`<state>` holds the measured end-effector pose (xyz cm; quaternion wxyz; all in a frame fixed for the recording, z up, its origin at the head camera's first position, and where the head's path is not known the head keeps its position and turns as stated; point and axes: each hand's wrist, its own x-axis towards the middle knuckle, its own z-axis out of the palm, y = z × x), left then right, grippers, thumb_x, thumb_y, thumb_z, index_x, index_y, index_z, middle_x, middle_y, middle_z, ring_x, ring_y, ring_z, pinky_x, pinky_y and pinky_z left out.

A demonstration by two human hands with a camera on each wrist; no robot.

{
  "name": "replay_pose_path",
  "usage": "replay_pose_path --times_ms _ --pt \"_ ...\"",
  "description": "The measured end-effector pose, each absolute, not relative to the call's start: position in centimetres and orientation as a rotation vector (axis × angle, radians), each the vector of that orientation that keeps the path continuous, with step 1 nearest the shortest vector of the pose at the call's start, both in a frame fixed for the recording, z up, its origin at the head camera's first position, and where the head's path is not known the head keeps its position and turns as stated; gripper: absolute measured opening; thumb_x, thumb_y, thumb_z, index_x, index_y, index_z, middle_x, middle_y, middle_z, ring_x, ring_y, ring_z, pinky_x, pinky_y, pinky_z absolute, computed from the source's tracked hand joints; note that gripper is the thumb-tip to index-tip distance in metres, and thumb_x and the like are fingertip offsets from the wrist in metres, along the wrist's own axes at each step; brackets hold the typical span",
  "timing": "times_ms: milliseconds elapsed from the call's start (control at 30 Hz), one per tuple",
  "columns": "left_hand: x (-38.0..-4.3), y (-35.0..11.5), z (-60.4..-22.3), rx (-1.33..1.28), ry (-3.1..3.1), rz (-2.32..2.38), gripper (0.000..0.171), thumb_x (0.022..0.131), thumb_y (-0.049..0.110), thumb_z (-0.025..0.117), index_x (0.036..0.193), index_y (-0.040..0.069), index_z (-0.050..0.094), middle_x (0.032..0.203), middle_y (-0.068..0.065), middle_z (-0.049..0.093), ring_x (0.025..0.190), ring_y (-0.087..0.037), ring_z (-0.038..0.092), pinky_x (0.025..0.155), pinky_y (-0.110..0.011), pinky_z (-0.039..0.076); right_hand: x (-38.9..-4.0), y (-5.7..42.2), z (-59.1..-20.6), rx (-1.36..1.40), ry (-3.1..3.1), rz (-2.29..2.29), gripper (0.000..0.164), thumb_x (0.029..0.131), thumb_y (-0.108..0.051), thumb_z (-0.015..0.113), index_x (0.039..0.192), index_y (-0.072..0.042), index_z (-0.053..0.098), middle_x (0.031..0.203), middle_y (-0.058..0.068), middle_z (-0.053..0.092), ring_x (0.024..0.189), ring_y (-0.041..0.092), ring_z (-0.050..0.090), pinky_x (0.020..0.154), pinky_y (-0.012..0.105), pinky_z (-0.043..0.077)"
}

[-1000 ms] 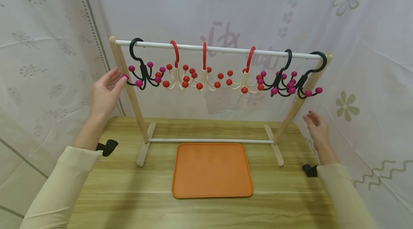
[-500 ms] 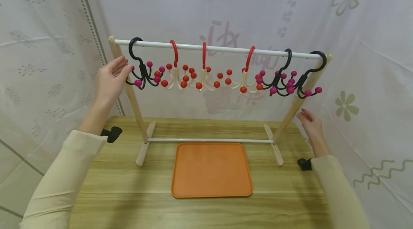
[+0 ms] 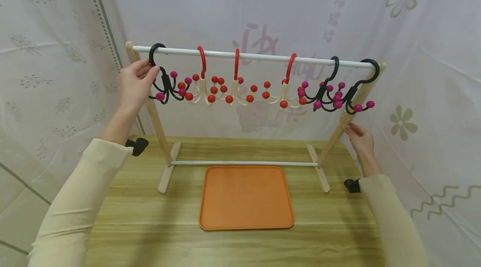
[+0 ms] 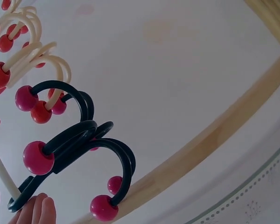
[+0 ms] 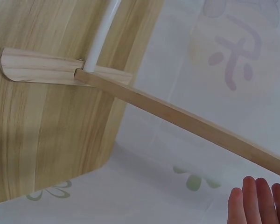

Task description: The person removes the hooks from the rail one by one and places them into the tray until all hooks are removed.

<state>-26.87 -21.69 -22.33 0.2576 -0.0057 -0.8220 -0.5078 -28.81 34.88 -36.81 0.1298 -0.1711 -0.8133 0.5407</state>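
Observation:
A black hanger with several curved arms and magenta ball tips [image 3: 165,82] hangs at the left end of the rack's white top rail [image 3: 259,57]. My left hand [image 3: 135,83] is up at its hook, thumb on one side and fingers on the other. In the left wrist view the fingertips [image 4: 36,211] lie right beside the hook, with the thumb apart at the left edge. My right hand [image 3: 361,143] is by the rack's right wooden post [image 3: 340,129], fingers extended. In the right wrist view those fingers [image 5: 265,203] are just below the post, holding nothing.
Three cream hangers with red hooks and red balls, one of them in the middle [image 3: 236,87], hang along the rail. Two more black hangers hang at the right, one on the end [image 3: 351,93]. An orange tray [image 3: 246,198] lies on the wooden table [image 3: 180,237] before the rack.
My left hand has risen and moved right, from beside the hanger's outer ball to its hook. My right hand has moved slightly up and left to the right post.

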Motion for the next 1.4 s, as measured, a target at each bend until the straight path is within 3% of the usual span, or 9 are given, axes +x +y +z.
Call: replay_pose_path --times_ms 167,300,467,567,700,833,967,1067,1400 --pt "-27.3 -21.4 -22.0 0.028 -2.218 -1.368 0.044 0.089 0.028 0.052 0.125 0.004 0.048 0.120 -0.013 0.052 0.105 -0.017 0.053 0.087 -0.025 0.039 -29.1 34.9 -36.8 -0.495 -2.340 1.572 0.065 0.081 -0.044 0.056 0.130 -0.003 0.042 0.107 -0.001 0.055 0.093 0.007 0.051 0.085 0.026 0.039" --pt "-27.6 -21.3 -21.7 0.059 -2.199 -1.373 0.041 0.088 0.028 0.053 0.121 0.005 0.052 0.115 -0.011 0.056 0.101 -0.014 0.055 0.084 -0.024 0.042 -29.1 34.5 -36.5 -0.485 -2.301 1.592 0.062 0.082 -0.038 0.057 0.128 0.001 0.044 0.088 -0.014 0.056 0.076 -0.002 0.051 0.070 0.014 0.041" --pt "-28.0 -21.3 -21.5 0.068 -2.162 -1.380 0.036 0.087 0.026 0.055 0.114 0.002 0.057 0.108 -0.009 0.060 0.090 -0.008 0.058 0.074 -0.019 0.044 -30.4 35.7 -37.7 -0.466 -2.255 1.645 0.054 0.081 -0.037 0.061 0.122 -0.003 0.052 0.100 0.000 0.062 0.084 0.008 0.056 0.072 0.020 0.044" --pt "-28.3 -21.3 -21.4 0.067 -2.149 -1.372 0.035 0.087 0.025 0.056 0.111 0.000 0.059 0.105 -0.008 0.062 0.078 -0.007 0.057 0.064 -0.015 0.042 -34.2 39.7 -41.8 -0.378 -2.140 1.753 0.044 0.076 -0.032 0.069 0.112 -0.008 0.062 0.099 0.005 0.064 0.084 0.012 0.060 0.070 0.023 0.046" --pt "-28.5 -21.3 -21.4 0.063 -2.128 -1.381 0.033 0.086 0.024 0.057 0.109 0.001 0.061 0.102 -0.007 0.063 0.072 -0.007 0.055 0.058 -0.013 0.041 -39.0 44.2 -46.8 -0.336 -2.038 1.796 0.036 0.071 -0.030 0.074 0.103 -0.016 0.067 0.089 -0.001 0.066 0.076 0.010 0.062 0.060 0.020 0.047" --pt "-28.7 -21.4 -21.4 0.057 -2.101 -1.402 0.032 0.085 0.022 0.059 0.107 0.000 0.062 0.100 -0.006 0.064 0.071 -0.004 0.056 0.059 -0.011 0.042 -36.4 41.3 -43.8 -0.415 -2.141 1.715 0.041 0.076 -0.033 0.068 0.111 -0.012 0.063 0.099 0.006 0.064 0.084 0.016 0.060 0.071 0.026 0.047" --pt "-28.6 -21.4 -21.2 0.047 -2.077 -1.420 0.032 0.083 0.022 0.061 0.106 0.000 0.062 0.100 -0.006 0.064 0.072 -0.003 0.058 0.062 -0.012 0.044 -31.5 36.1 -38.4 -0.495 -2.244 1.566 0.051 0.081 -0.038 0.061 0.119 -0.005 0.056 0.084 -0.009 0.062 0.077 0.007 0.056 0.069 0.019 0.045" --pt "-28.5 -21.4 -21.1 0.024 -2.046 -1.449 0.032 0.083 0.022 0.061 0.107 0.001 0.062 0.102 -0.006 0.063 0.079 -0.006 0.060 0.069 -0.014 0.045 -29.6 34.2 -36.5 -0.514 -2.272 1.494 0.054 0.083 -0.039 0.057 0.120 -0.001 0.053 0.070 -0.022 0.051 0.068 -0.002 0.051 0.063 0.012 0.041" --pt "-27.5 -21.2 -19.7 -0.039 -1.875 -1.576 0.032 0.079 0.019 0.065 0.104 0.000 0.063 0.097 -0.006 0.065 0.076 -0.007 0.062 0.066 -0.013 0.045 -29.8 34.1 -36.6 -0.496 -2.233 1.532 0.051 0.083 -0.034 0.058 0.119 0.002 0.053 0.064 -0.025 0.049 0.066 -0.004 0.051 0.063 0.010 0.042"
